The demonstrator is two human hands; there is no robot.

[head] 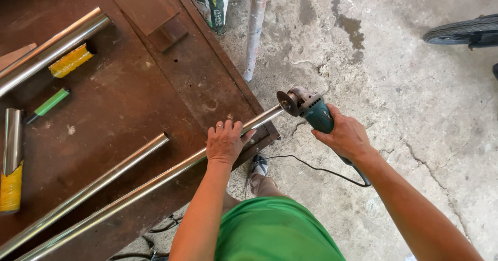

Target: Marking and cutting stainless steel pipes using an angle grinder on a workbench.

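At the table's 4 o'clock corner, a long steel tube lies slantwise on the rusty brown top, its end jutting past the edge toward 2 o'clock. The left hand presses down on the tube near that corner, palm flat and fingers draped over it, a loose hold rather than a closed fist. The right hand is wrapped tight round the body of a green grinder, whose disc touches the tube's jutting end. The grinder's black cord trails over the cracked concrete floor toward 6 o'clock. A second tube lies just beside the first, parallel. At 10 o'clock rest a third tube, a yellow brush and a green marker. A short tube with a yellow end sits at 9 o'clock. A tyre shows at 2 o'clock.
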